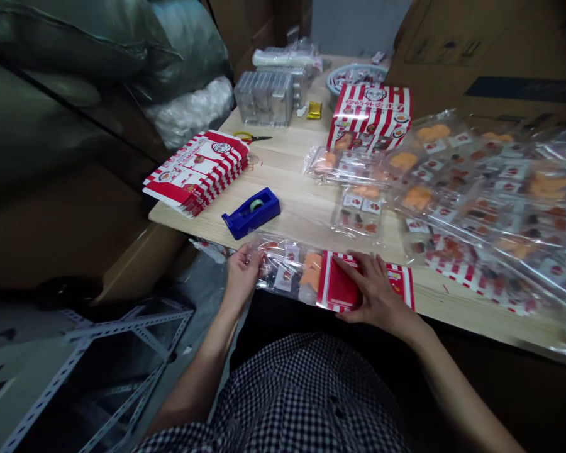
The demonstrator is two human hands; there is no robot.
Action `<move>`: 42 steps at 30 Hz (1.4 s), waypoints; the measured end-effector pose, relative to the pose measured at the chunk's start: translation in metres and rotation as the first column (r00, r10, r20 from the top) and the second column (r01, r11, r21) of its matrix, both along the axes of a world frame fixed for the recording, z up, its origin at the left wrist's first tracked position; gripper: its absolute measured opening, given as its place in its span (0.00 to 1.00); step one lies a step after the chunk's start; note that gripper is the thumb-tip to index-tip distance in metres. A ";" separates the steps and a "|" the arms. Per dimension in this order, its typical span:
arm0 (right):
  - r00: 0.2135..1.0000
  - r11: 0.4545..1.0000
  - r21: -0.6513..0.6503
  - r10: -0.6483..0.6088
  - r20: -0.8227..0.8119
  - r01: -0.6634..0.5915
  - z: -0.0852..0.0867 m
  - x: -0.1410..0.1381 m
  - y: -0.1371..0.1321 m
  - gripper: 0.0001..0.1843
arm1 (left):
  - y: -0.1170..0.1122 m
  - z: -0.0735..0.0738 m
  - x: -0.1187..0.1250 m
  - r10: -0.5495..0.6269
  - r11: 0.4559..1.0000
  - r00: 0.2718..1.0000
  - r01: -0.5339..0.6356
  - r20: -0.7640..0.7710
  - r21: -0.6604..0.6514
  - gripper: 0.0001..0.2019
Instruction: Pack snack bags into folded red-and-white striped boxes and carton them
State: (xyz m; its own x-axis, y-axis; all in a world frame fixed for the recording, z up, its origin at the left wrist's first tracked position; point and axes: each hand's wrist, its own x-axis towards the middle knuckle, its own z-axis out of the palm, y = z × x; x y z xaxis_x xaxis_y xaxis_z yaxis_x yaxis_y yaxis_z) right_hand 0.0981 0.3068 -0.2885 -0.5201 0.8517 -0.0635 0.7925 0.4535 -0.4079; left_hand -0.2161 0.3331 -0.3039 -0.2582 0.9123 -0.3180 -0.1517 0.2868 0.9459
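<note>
A clear plastic blister pack [287,272] lies along the front table edge, with orange pieces and small printed packets inside. My left hand [243,270] pinches its left end between thumb and fingers. Across its right part lies a red-and-white striped card [332,286]. My right hand [377,292] rests on this card with fingers spread, thumb toward the near edge. Under that palm, part of the card is hidden. Just beyond the pack stands a blue tape dispenser [255,212] with a roll of tape.
Striped folded cards [202,167] are stacked at the left. Behind them lie scissors [252,136] and clear plastic trays [264,97]. A striped box [371,116] stands before a bowl [332,78]. Filled clear packs [490,201] pile up on the right, beside a large carton [495,56].
</note>
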 end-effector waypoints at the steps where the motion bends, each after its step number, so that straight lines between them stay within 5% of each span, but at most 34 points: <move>1: 1.000 1.000 0.013 -0.013 0.000 0.013 -0.002 -0.001 -0.001 0.60 | -0.004 -0.001 0.005 0.013 1.000 1.000 -0.013 -0.005 -0.001 0.20; 10: 0.999 0.999 0.033 -0.029 -0.030 0.030 -0.005 -0.006 -0.005 0.60 | -0.039 -0.001 0.062 -0.136 0.991 0.986 0.136 -0.098 -0.009 0.22; 14: 0.993 0.996 0.036 -0.081 -0.083 0.084 0.002 -0.007 -0.009 0.58 | -0.033 0.017 0.049 -0.063 0.992 0.963 0.089 -0.263 0.089 0.24; 20: 0.970 0.972 0.139 -0.165 -0.179 0.191 0.016 -0.034 -0.017 0.62 | -0.033 0.051 0.046 -0.155 0.946 0.895 0.257 -0.418 0.199 0.12; 27: 0.918 0.928 0.188 -0.258 -0.301 0.322 0.023 -0.046 -0.024 0.61 | -0.031 0.080 0.065 -0.316 0.749 0.578 0.639 -0.752 0.177 0.16; 30: 0.851 0.892 0.153 -0.337 -0.403 0.425 0.025 -0.045 -0.025 0.61 | -0.023 0.086 0.063 -0.396 0.607 0.534 0.762 -0.747 0.223 0.18; 32: 0.780 0.848 0.136 -0.394 -0.486 0.513 0.030 -0.046 -0.024 0.63 | -0.019 0.089 0.065 -0.382 0.563 0.547 0.777 -0.745 0.281 0.22; 36: 0.563 0.677 0.131 -0.471 -0.680 0.724 0.047 -0.053 -0.015 0.72 | -0.011 0.093 0.087 -0.318 0.714 0.809 0.547 -0.495 0.436 0.47; 39: 0.472 0.612 0.118 -0.458 -0.753 0.782 0.058 -0.048 -0.012 0.72 | 0.004 0.098 0.104 -0.517 0.736 0.842 0.529 -0.154 0.422 0.29; 42: 0.376 0.681 -0.005 -0.410 -0.831 0.732 0.064 -0.030 -0.009 0.49 | 0.026 0.104 0.107 -0.645 0.647 0.753 0.629 -0.130 0.432 0.14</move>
State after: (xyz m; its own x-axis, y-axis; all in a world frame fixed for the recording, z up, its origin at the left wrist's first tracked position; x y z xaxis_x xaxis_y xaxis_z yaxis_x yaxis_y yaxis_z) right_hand 0.0679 0.2981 -0.2242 0.3917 0.8320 0.3929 0.3986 0.2314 -0.8875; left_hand -0.1088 0.3589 -0.1998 0.4409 0.8860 0.1438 -0.1177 -0.1017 0.9878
